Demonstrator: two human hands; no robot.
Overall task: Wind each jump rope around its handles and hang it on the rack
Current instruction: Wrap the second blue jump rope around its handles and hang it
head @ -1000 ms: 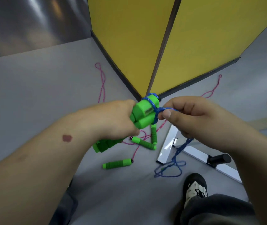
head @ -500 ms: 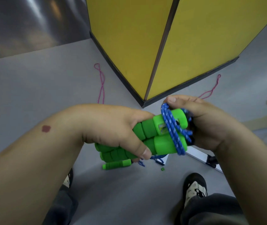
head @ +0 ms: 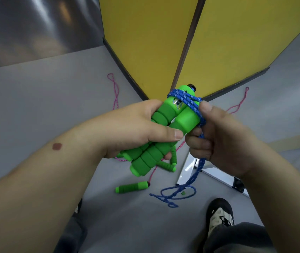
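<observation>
- Blue rope [head: 184,96] wound in several turns round top of paired green handles [head: 165,128], tail dropping to grey floor [head: 36,99].
- Left hand [head: 136,128] curled tight round handles at mid-length.
- Right hand [head: 218,136] pinching rope beside handles, fingers closed.
- Pink ropes [head: 115,92] and more green handles [head: 132,187] lying below.

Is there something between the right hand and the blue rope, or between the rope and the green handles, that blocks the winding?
Nothing visible does. The right hand already grips the blue rope, which lies wound directly on the green handles held by the left hand. The rack is not clearly in view.
</observation>
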